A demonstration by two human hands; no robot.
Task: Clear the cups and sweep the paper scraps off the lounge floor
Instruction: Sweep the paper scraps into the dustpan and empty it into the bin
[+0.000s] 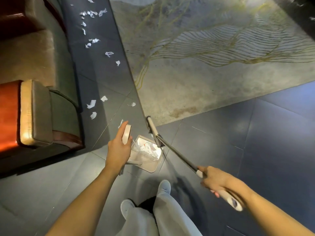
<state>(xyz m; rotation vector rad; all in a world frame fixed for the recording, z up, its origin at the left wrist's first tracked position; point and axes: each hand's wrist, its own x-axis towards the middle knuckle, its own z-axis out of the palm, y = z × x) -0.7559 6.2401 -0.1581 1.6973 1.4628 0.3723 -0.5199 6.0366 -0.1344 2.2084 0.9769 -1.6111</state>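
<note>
so left grip [118, 149] is curled round the top of the dustpan [150, 168] handle, pan just below it holding a heap of paper scraps [146, 148], right grip [214, 180] is clenched on the broom [179, 155] pole, and loose scraps [91, 105] trail away beyond the left grip beside the sofa [42, 108]

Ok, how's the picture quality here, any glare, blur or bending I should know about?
Head view: the wide lens bows the rug along its edge; head view: warm light glares off the armchair and the tiles at right carry a bluish sheen; head view: the broom grip behind the right hand looks smeared, the paper scraps fairly sharp.
</note>
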